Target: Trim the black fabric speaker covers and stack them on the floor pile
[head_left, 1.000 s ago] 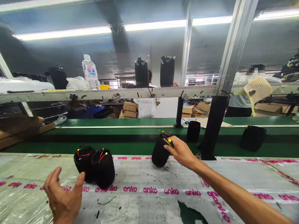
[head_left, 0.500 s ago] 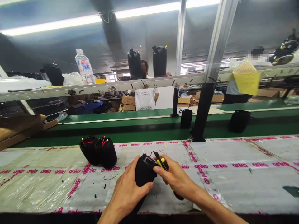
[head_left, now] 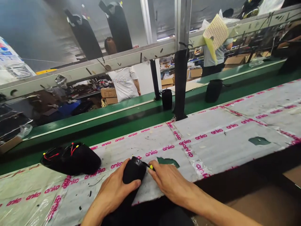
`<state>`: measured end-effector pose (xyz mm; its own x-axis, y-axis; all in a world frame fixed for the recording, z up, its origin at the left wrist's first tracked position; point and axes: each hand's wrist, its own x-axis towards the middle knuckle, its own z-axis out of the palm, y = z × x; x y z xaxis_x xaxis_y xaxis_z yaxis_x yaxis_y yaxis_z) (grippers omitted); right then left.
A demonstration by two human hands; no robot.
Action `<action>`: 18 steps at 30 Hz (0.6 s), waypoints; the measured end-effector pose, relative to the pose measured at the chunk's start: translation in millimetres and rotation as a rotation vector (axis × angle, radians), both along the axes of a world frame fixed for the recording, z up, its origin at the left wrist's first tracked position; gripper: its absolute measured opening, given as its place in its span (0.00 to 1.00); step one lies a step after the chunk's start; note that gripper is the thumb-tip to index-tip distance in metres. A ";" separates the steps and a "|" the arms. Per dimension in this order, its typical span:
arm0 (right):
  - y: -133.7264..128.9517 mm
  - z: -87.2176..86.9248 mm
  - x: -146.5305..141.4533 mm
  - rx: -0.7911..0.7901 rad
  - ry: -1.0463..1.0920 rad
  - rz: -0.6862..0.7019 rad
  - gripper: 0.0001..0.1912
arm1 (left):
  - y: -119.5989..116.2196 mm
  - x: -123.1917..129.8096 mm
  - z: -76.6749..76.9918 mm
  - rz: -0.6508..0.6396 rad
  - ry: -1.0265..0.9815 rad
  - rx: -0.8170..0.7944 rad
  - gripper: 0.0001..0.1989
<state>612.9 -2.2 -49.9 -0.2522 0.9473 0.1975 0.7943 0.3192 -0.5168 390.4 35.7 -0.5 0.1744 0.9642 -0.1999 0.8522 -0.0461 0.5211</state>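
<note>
My left hand is wrapped round a black fabric-covered cylinder, apparently a speaker body, tilted over the table's near edge. Its dark, smooth rim faces up and away from me. In my right hand is a black and yellow utility knife, mostly hidden by the fingers. The knife's front end is at the right side of the cylinder's rim; whether the blade touches it I cannot tell. To the left, two similar black cylinders with red wires and yellow connectors stand together.
A sheeted table with pink "anko" tape runs across. Beyond it lies a green conveyor belt carrying black cylinders. A post rises at the table's far edge, joining a shelf rail. Two people are in the background.
My view has tilted and turned right and down. The cylinder has turned in my left hand, and its red wires are out of sight. The knife now points toward the rim from the right.
</note>
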 end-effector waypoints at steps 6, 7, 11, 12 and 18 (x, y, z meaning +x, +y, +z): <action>-2.9 -2.5 -6.5 0.070 -0.059 0.046 0.12 | -1.4 4.2 2.0 0.010 0.062 -0.012 0.43; -2.3 -4.3 -7.3 0.075 -0.057 0.046 0.11 | -1.8 5.0 2.7 0.012 0.068 -0.015 0.43; 0.6 -10.6 -9.5 0.093 -0.045 0.064 0.10 | -2.9 6.7 4.8 0.035 0.067 -0.037 0.44; 1.2 -11.3 -9.8 0.097 -0.052 0.067 0.10 | -3.1 6.8 5.1 0.037 0.065 -0.040 0.44; 1.9 -8.8 -11.3 0.077 -0.103 0.051 0.08 | -3.0 6.7 5.7 0.014 0.106 -0.056 0.44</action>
